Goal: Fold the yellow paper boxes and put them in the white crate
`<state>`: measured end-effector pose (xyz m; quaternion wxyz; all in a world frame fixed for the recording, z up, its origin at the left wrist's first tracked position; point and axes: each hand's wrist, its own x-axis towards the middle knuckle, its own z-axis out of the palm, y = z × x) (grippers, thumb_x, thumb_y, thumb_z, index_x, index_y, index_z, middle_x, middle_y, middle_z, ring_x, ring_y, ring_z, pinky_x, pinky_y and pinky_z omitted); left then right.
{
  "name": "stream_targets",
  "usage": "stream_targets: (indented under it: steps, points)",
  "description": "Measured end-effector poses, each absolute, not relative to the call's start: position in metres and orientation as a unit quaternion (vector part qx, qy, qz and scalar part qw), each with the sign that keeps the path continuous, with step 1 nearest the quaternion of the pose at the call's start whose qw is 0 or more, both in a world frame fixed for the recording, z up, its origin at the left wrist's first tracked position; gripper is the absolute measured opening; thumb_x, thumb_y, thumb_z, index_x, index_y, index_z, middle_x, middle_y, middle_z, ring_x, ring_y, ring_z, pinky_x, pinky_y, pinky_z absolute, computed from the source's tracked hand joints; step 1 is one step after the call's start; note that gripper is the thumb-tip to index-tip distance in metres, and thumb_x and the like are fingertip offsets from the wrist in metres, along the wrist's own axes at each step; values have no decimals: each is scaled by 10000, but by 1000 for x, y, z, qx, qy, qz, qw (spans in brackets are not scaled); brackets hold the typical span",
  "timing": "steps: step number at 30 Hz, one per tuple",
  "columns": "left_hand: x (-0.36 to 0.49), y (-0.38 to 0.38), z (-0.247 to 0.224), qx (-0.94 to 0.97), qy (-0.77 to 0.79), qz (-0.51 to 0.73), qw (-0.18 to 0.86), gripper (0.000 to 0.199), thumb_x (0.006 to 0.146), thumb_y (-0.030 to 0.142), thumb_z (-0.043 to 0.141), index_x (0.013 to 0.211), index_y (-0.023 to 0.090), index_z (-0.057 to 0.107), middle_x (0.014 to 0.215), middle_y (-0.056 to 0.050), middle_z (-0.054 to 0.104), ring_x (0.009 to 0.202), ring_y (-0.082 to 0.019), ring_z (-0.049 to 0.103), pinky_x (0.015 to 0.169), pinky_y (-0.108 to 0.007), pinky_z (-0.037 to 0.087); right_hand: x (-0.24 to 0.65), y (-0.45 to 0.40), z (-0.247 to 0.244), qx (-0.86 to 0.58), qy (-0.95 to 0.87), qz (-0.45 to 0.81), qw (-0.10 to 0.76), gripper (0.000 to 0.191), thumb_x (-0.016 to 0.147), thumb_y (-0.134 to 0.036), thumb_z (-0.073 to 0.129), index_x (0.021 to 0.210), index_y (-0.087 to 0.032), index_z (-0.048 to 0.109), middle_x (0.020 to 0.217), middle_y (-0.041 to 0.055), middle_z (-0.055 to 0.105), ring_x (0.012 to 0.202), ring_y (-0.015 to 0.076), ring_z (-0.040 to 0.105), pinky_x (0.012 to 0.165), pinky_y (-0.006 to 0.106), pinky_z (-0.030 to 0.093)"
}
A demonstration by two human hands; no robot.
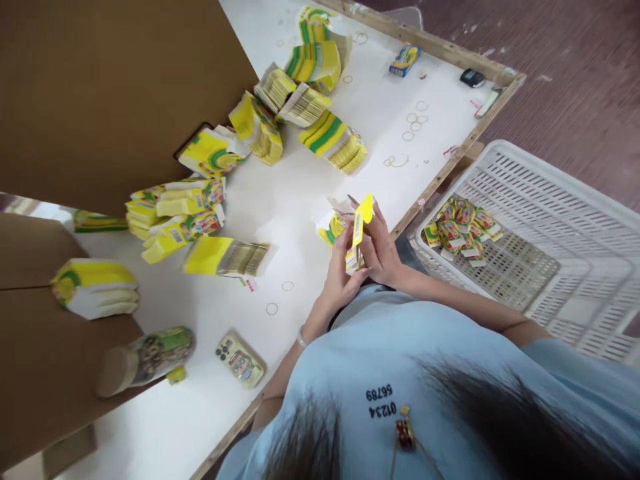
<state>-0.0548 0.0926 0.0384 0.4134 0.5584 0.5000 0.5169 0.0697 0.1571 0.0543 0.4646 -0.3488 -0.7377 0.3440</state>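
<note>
The left hand [337, 275] and right hand [385, 260] hold a yellow carton [358, 228] between their fingers [339, 245], left of the basket [565, 183]. Small packets [463, 227] lie inside it.

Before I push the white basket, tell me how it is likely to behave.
The white basket looks like molded plastic, so it should stay fairly stiff. Its slotted walls and small load suggest it is light for its size. The small packets look loosely piled, so they may slide.
</note>
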Motion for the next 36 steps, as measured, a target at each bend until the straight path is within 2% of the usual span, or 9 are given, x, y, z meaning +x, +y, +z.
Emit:
stream_targets:
  steps: [5, 8, 10, 12, 15, 19, 27, 33, 36]
  points:
    - [-63, 88, 39, 511, 551, 520, 407, 508, 926, 639, 618, 1266, 270, 692, 1213, -104, 702, 1236, -308, 656, 1105, -463, 514, 74, 154, 54, -352, -692, 435, 457, 528, 1065, -626, 314, 1316, -276, 621, 1107, 81, 758, 1156, 245, 701, 1172, 476, 467]
    - [-60, 84, 37, 467, 588, 522, 405, 526, 919, 666, 614, 1208, 236, 708, 1061, -86, 731, 1051, -272, 696, 966, -417, 565, 72, 151, 51, -374, -653, 470, 461, 537, 1044, -664, 361, 1161, -248, 680, 937, 60, 746, 935, 221, 728, 889, 362, 601]
    - [-55, 83, 37, 437, 607, 514, 420, 560, 933, 674, 590, 1263, 231, 682, 1028, -79, 746, 1001, -261, 700, 922, -400, 571, 71, 148, 48, -394, -621, 502, 456, 500, 1027, -663, 431, 1072, -232, 681, 774, 19, 698, 710, 173, 682, 677, 287, 579]
    - [-49, 83, 38, 411, 612, 515, 438, 580, 952, 677, 560, 1333, 247, 641, 1065, -82, 757, 1012, -265, 714, 915, -402, 580, 70, 145, 45, -410, -585, 532, 455, 454, 1001, -651, 514, 1122, -234, 646, 730, -4, 686, 634, 153, 655, 612, 261, 554]
    - [-43, 80, 40, 377, 592, 545, 459, 637, 968, 652, 557, 1509, 329, 464, 1167, -83, 749, 1023, -262, 746, 889, -413, 609, 72, 141, 41, -407, -553, 555, 469, 517, 972, -632, 589, 1329, -265, 514, 861, 20, 750, 697, 163, 709, 659, 276, 588]
    - [-42, 64, 34, 365, 560, 578, 468, 857, 972, 594, 601, 1621, 421, 67, 1132, -72, 773, 883, -237, 777, 794, -400, 628, 86, 136, 37, -373, -596, 517, 488, 417, 944, -602, 653, 1160, -246, 650, 1060, 93, 771, 854, 194, 752, 758, 314, 620]
    - [-44, 40, 20, 365, 544, 573, 492, 571, 990, 554, 600, 1478, 351, 383, 804, 8, 733, 491, -125, 590, 544, -282, 504, 106, 132, 37, -361, -615, 577, 398, 435, 1012, -574, 549, 856, -206, 722, 767, 18, 721, 664, 141, 636, 607, 248, 516]
    - [-51, 52, 32, 371, 541, 550, 517, 422, 952, 555, 667, 1242, 260, 583, 711, 39, 668, 505, -94, 554, 559, -229, 478, 103, 135, 40, -365, -637, 552, 396, 514, 1028, -597, 495, 798, -191, 710, 677, 3, 654, 579, 121, 555, 543, 235, 459]
    - [-54, 56, 34, 390, 553, 559, 480, 325, 953, 536, 675, 1025, 221, 639, 818, 7, 711, 678, -106, 648, 658, -219, 514, 101, 133, 36, -353, -662, 524, 404, 441, 1023, -541, 541, 822, -190, 716, 687, 9, 687, 588, 127, 612, 562, 235, 508]
